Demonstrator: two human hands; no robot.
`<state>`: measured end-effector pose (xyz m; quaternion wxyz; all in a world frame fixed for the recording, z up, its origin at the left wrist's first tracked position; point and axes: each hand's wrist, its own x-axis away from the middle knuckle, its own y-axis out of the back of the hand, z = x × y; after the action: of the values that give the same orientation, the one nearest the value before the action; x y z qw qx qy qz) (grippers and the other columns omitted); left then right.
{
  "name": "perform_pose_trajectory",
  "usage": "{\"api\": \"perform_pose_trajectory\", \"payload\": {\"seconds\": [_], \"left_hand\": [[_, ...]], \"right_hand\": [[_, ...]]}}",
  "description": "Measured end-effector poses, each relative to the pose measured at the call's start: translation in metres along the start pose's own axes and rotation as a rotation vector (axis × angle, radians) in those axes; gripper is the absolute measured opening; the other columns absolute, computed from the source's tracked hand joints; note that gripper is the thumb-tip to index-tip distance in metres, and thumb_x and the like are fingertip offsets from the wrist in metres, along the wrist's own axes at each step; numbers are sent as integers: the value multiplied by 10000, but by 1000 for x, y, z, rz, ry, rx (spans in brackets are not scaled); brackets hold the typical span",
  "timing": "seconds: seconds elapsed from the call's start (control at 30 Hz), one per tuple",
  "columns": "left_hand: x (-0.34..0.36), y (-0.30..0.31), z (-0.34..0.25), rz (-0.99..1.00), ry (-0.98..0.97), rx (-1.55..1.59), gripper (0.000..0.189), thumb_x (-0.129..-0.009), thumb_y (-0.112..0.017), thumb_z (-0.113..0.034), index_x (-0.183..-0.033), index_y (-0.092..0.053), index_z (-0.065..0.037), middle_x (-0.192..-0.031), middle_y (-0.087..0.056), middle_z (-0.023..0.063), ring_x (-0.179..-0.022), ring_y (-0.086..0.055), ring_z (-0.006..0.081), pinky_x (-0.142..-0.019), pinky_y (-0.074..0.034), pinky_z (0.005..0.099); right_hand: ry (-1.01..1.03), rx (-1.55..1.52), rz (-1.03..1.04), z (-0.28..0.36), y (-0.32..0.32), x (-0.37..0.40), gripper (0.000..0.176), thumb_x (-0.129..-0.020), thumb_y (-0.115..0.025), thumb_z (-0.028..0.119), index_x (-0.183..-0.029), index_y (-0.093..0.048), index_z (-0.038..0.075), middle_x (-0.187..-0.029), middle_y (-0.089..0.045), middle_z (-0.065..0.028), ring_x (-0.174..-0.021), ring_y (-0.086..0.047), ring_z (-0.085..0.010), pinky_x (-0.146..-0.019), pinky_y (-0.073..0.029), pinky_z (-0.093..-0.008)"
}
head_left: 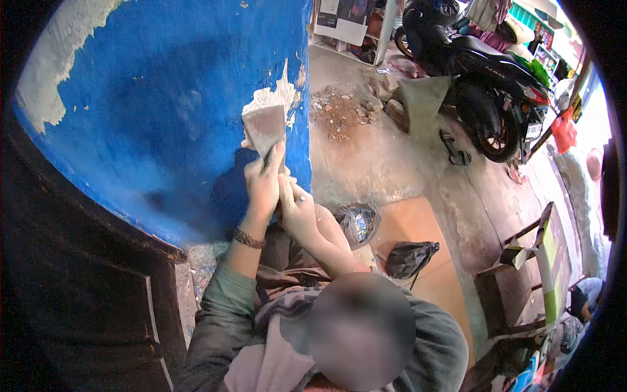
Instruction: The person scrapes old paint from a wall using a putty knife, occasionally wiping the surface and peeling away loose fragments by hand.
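A wide scraper [265,127] has its flat blade against the blue painted wall [170,124], at the lower edge of a bare, pale patch [277,95]. My left hand [260,188], with a patterned band on its wrist, is closed around the handle, thumb stretched up toward the blade. Just below and to the right, my right hand [299,214] is also closed at the lower end of the handle. Fingers cover most of the handle. Paint is ragged along the patch's rim, beside the wall's right edge.
Rubble and paint chips [339,116] lie on the floor right of the wall. A motorcycle [477,72] stands farther back, near a sandal [455,149]. Close on my right are a plastic-lined container [358,223] and a black plastic bag [410,259]. A dark wooden panel [85,287] borders the left.
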<state>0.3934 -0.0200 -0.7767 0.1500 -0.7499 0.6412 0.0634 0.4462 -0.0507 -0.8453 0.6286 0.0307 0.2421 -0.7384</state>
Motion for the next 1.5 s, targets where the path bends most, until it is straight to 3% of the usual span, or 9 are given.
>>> {"api": "perform_pose_trajectory", "payload": {"seconds": [0.27, 0.37, 0.47, 0.57, 0.63, 0.73, 0.87, 1.0, 1.5], "left_hand": [[-28, -17, -59, 53, -83, 60, 319, -881, -630, -283, -731, -624, -2, -590, -553, 15, -483, -513, 83, -438, -413, 250], [-15, -4, -11, 72, -65, 3, 282, -873, -645, -265, -745, -629, -14, -599, -559, 14, -504, -512, 78, -456, -411, 248], [-3, -7, 11, 6, 52, -12, 261, -875, -645, -247, -751, -632, -17, -612, -556, 2, -511, -498, 75, -465, -405, 250], [-19, -9, -7, 118, -94, 19, 336, -880, -631, -314, -671, -588, -54, -611, -531, 0, -484, -499, 84, -443, -396, 233], [-23, -20, -42, 108, -57, 96, 324, -875, -636, -323, -683, -586, -66, -608, -527, 2, -471, -497, 87, -432, -394, 234], [-26, -13, -19, 95, -92, 33, 313, -870, -642, -321, -729, -602, -44, -617, -540, 10, -479, -515, 92, -439, -408, 236], [-9, -11, 0, 25, -30, -14, 288, -872, -647, -280, -753, -649, -17, -605, -555, 2, -507, -500, 75, -479, -409, 249], [-16, -16, -42, 75, -30, 22, 330, -889, -622, -303, -728, -635, -15, -582, -546, 4, -487, -502, 76, -441, -403, 246], [-8, -5, -22, 76, -50, -58, 327, -871, -638, -307, -737, -622, -9, -655, -568, 20, -524, -507, 79, -472, -408, 239]], "right_hand": [[-176, -93, 75, 70, -12, -35, 247, -957, -493, 205, -920, -605, -12, -566, -515, -83, -507, -500, -138, -499, -417, -312], [-100, 144, 9, 30, 0, -12, 267, -971, -469, 197, -966, -593, -39, -696, -603, -52, -599, -544, -119, -564, -446, -290], [239, 145, -140, -12, 3, -3, 271, -971, -467, 206, -984, -597, -31, -775, -609, -81, -657, -546, -112, -606, -445, -289], [-20, 154, -7, 32, 4, -14, 271, -968, -476, 204, -1065, -609, -11, -806, -594, -70, -677, -520, -105, -617, -440, -285], [-3, 43, -19, 56, -7, -28, 342, -999, -426, 273, -876, -617, 17, -593, -503, 28, -505, -412, -28, -428, -328, -220], [-118, 81, 3, 49, -1, -23, 277, -967, -482, 218, -1024, -626, -11, -746, -592, -61, -653, -509, -90, -596, -432, -273], [78, 63, -82, 7, 2, -4, 314, -975, -472, 249, -1000, -622, -25, -720, -591, -57, -588, -500, -99, -542, -425, -285], [-106, 28, 28, 58, -4, -21, 318, -976, -472, 268, -938, -611, -15, -649, -555, -32, -553, -476, -70, -507, -397, -258], [-183, 14, -9, 41, -3, -6, 348, -975, -474, 286, -918, -619, -25, -606, -520, -26, -547, -453, -66, -509, -395, -255]]}}
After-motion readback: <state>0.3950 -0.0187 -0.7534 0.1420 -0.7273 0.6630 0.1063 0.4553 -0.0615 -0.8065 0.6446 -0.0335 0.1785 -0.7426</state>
